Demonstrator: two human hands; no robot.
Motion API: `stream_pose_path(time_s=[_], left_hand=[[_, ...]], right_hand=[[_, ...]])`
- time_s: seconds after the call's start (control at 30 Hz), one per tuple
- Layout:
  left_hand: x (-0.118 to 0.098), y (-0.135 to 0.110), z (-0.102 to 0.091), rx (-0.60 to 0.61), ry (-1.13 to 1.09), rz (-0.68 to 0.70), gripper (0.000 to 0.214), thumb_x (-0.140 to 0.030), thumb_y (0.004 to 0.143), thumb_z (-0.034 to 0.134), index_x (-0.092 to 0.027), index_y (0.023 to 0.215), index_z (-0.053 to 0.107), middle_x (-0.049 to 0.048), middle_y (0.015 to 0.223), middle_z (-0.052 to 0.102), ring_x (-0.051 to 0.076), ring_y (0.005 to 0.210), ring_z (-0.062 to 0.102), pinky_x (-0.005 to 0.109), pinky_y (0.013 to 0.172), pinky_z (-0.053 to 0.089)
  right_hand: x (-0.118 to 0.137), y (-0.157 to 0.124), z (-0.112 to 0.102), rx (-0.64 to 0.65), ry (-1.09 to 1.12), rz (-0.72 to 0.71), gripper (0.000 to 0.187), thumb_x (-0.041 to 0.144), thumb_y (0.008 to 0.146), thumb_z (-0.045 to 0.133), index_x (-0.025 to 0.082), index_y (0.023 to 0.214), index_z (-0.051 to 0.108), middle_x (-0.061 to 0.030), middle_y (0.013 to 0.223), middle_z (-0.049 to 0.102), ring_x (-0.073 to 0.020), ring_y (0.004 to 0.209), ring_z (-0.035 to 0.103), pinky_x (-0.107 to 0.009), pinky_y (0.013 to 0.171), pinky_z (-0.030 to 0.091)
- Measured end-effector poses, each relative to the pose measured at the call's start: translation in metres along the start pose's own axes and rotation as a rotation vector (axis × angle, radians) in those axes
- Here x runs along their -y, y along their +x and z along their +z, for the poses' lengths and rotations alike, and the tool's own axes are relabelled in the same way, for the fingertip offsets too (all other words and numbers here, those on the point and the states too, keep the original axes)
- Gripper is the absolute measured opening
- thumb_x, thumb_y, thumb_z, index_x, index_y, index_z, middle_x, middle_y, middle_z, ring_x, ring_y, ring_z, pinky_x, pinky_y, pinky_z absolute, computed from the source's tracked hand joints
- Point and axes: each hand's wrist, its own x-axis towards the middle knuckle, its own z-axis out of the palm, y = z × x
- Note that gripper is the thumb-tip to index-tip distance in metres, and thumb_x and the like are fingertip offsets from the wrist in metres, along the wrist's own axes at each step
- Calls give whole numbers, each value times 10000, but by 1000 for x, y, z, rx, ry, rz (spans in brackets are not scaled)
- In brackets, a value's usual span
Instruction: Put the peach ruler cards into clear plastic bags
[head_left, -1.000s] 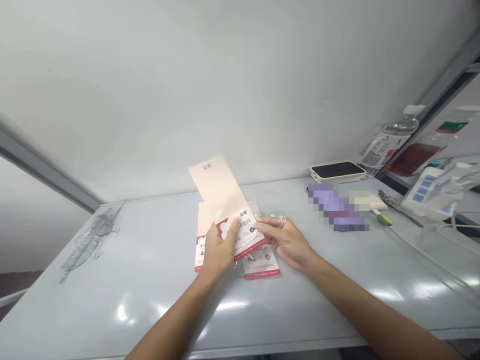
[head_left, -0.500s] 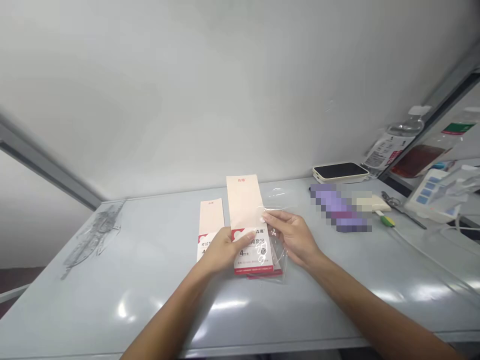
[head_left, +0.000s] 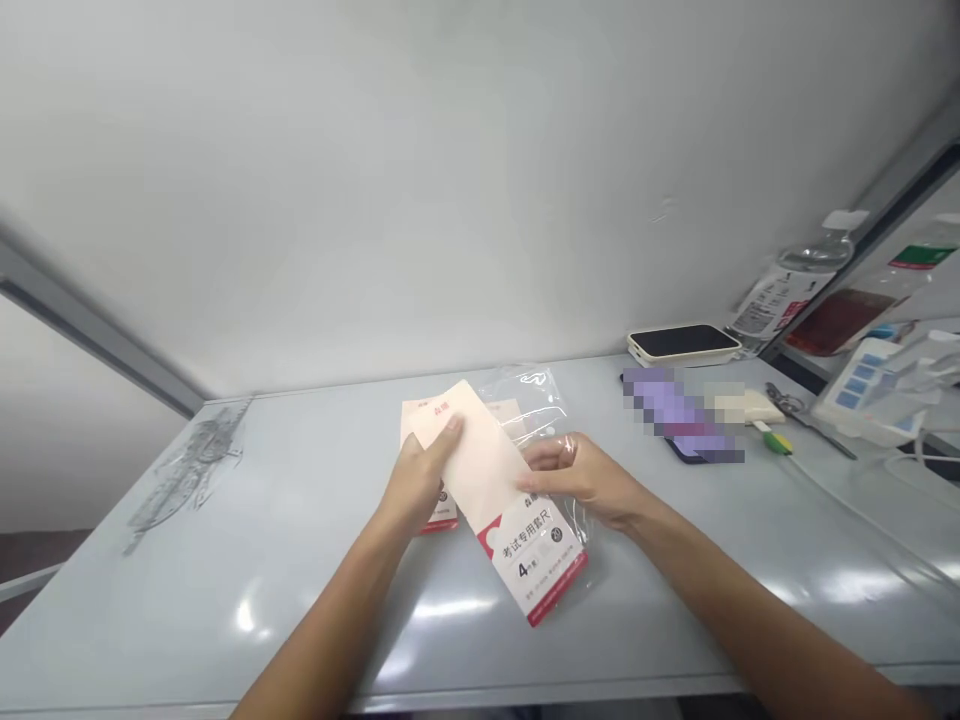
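Note:
A long cream packaging card (head_left: 484, 470) with a red and white printed lower end slants above the table. My left hand (head_left: 421, 470) is closed on its upper left edge, the thumb lying on the front. From the other side, my right hand (head_left: 577, 478) grips a clear plastic bag (head_left: 555, 392) behind the card, its thumb and finger at the card's right edge. Whether that hand also pinches the card is hard to tell. Partly hidden behind my left hand, a similar card (head_left: 442, 522) lies on the table. A further cream card top (head_left: 510, 410) shows behind the held card.
Rulers in clear wrapping (head_left: 187, 465) lie on the left of the grey table (head_left: 300, 600). To the right are a white-cased phone (head_left: 684, 344), a blurred purple item (head_left: 671, 410), scissors (head_left: 806, 418) and a white cable (head_left: 862, 510). Bottles (head_left: 799, 280) stand by the right frame.
The front card has turned from upright to slanting, its printed end now toward the lower right. My left hand has moved from its lower part up near the top.

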Motion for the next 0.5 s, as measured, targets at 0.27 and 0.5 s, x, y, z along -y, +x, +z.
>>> stream_pose_path(time_s=[0.27,0.5], left_hand=[[-5,6,-16,94,-75,-159,313,-319,623,697,-105,843,633,119,885,648,225,788,593,313,673,456],[8,9,-4,18,-63,-100,374,-288,568,738,-102,879,644,122,940,644,232,839,588,307,700,453]], right_hand=[[9,-4,-11,124,-207,50,323,327,597,719,139,856,681,-53,748,675,-178,694,613,-296,655,464],[4,-2,-6,-9,-215,45,310,350,582,723,124,776,640,-12,619,605,-158,632,570,-283,616,430]])
